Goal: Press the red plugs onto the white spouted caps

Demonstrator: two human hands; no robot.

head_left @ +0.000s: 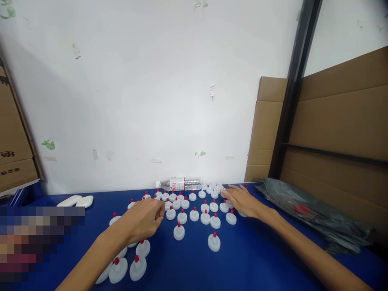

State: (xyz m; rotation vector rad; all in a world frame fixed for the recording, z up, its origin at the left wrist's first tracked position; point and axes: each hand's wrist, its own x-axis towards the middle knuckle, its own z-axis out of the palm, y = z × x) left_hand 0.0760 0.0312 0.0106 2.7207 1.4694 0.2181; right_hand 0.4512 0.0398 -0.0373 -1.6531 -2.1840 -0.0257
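Many white round caps with red tips stand in loose rows on a blue table (257,258). My left hand (144,220) is over the left part of them, its fingers curled and pressed together. Whatever those fingers hold, if anything, is hidden. Just right of it stands a white cap (170,213). My right hand (242,200) reaches to the back right of the group, fingers stretched out and palm down. It is nearest to a white cap (224,207) and partly covers others; whether it touches them I cannot tell.
A clear plastic bottle (178,184) lies on its side against the white wall. Two white oval pieces (85,201) rest at the left. Grey plastic bags (303,210) lie on the right, before cardboard (342,117) and a dark metal post (292,93). A cardboard box (15,133) stands far left.
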